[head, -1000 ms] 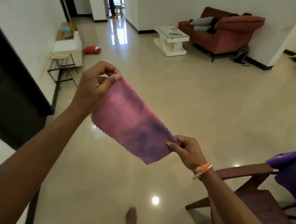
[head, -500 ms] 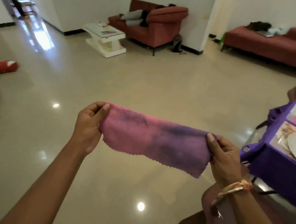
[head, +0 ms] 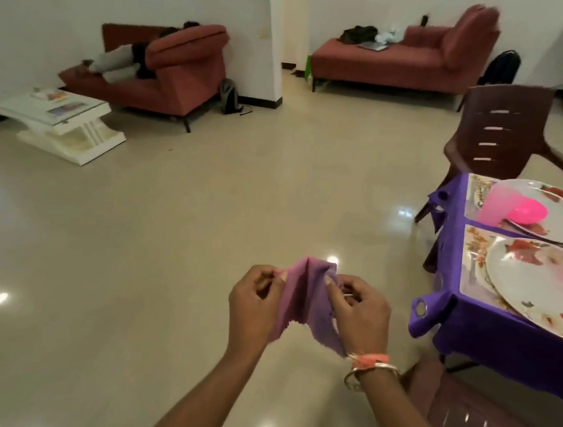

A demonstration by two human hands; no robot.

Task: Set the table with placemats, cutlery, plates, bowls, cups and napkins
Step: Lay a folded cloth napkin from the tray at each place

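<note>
**At six o'clock, a napkin mid-fold; tabletop mostly laid**

Low in the view, the left hand (head: 255,305) and right hand (head: 358,315) each pinch the pink-purple napkin (head: 303,294), which is bunched into a peak between them. It hangs over the floor, well apart from the tabletop (head: 488,340) at three o'clock. Two placemats (head: 474,252) there carry plates (head: 525,278) with pink bowls (head: 527,213), and a pink cup (head: 496,204) stands by the farther one. Cutlery is too blurred to confirm. No napkin lies there, so the napkins look like the late step left.
</note>
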